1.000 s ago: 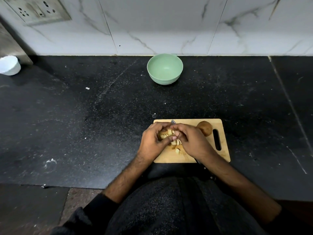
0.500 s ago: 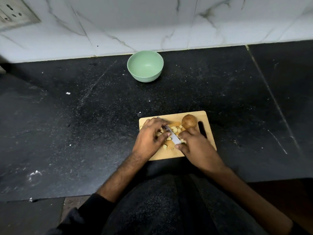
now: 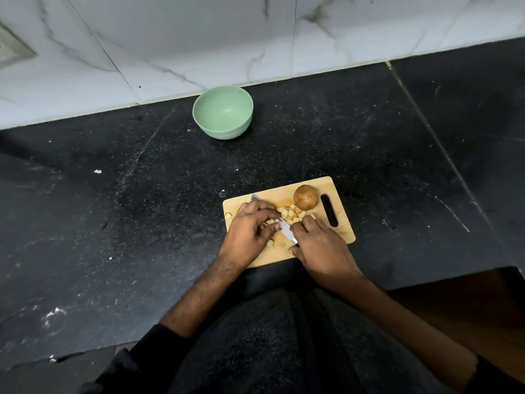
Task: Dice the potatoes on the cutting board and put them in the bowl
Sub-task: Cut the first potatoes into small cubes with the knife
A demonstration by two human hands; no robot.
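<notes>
- A second ago both hands cupped the potato pieces (image 3: 287, 216); now the right hand (image 3: 318, 245) grips the knife (image 3: 287, 233), blade lying flat among them.
- The left hand (image 3: 248, 226), fingers curled, holds pieces on the cutting board (image 3: 345, 234) near the desk's front edge.
- One whole potato (image 3: 305, 197) waits uncut; the bowl (image 3: 223, 112) by the back edge holds nothing, so I judge dicing resumes.

Black counter (image 3: 113, 223): bowl (image 3: 222, 112), cutting board (image 3: 343, 226).

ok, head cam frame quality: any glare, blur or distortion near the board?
Head view: dim, no glare; wide-angle bend curves the wall edge. Cutting board, whole potato and bowl read sharp; left hand, right hand hide most of the knife.
</notes>
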